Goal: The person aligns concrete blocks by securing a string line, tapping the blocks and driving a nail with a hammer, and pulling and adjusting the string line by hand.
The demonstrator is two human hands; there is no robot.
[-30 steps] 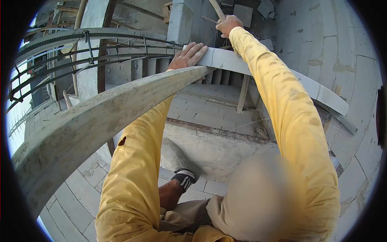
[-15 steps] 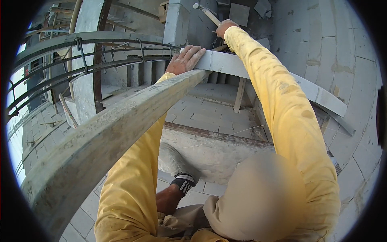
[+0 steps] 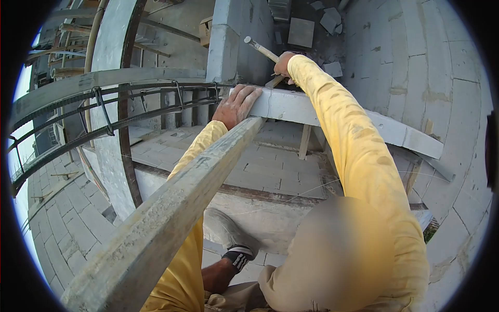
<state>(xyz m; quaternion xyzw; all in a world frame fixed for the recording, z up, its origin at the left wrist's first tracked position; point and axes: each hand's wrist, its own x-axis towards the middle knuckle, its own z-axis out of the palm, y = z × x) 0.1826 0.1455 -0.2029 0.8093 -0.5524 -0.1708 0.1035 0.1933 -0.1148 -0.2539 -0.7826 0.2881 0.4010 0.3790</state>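
My left hand [image 3: 238, 106] lies with its fingers stretched over the left end of a pale, light concrete block beam [image 3: 287, 107], beside the upper end of a thick timber post [image 3: 174, 208]. My right hand [image 3: 284, 65], beyond the beam, is closed around a stick-like handle [image 3: 262, 50] with a pale tip pointing up and left. The handle's other end is hidden by the hand, so I cannot tell the tool's kind. A thin dark crack runs down the beam near my left hand.
Bent steel rebar [image 3: 57, 132] with stirrups reaches in from the left. A small prop [image 3: 304, 142] stands under the beam. Steps and a ledge [image 3: 254, 208] lie below, with a thin string across. Loose block pieces [image 3: 328, 21] lie in the recess beyond. A block wall [image 3: 416, 67] rises right.
The view has shifted, so the beam and both hands sit lower in the picture. My left hand stays on the beam's end, and my right hand still grips the handle.
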